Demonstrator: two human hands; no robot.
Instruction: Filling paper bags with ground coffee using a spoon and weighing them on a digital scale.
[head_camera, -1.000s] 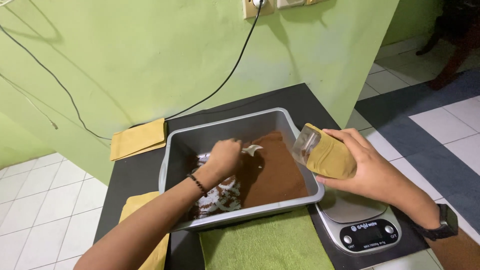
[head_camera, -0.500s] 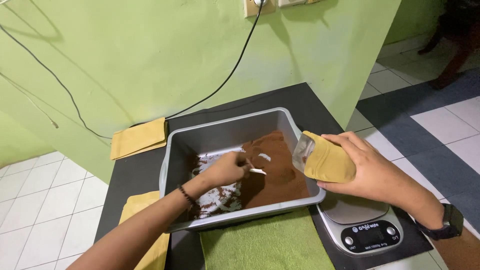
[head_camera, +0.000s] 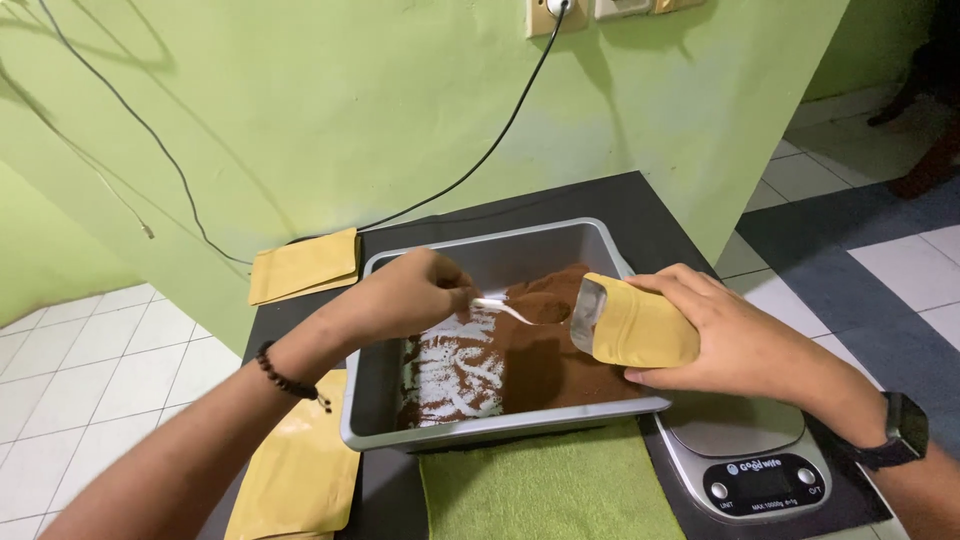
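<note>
The left hand (head_camera: 415, 292) closed its grip on a spoon (head_camera: 505, 308) over the tray (head_camera: 400, 400) of brown powder (head_camera: 555, 345); the right hand (head_camera: 735, 340) gripped an open pouch (head_camera: 640, 330) above the tray's right edge.

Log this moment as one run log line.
left hand: holds spoon of brown powder | right hand: holds open yellow pouch | over metal tray

Spoon (head_camera: 503, 308): handle hidden inside left hand (head_camera: 415, 292); bowl load over the metal tray (head_camera: 395, 400) too small to tell. Pouch (head_camera: 640, 332) contents not visible. Scale (head_camera: 760, 470), beside tray: platform partly covered by right hand (head_camera: 730, 345). Lower pouch (head_camera: 295, 470) cut off at bottom edge.
</note>
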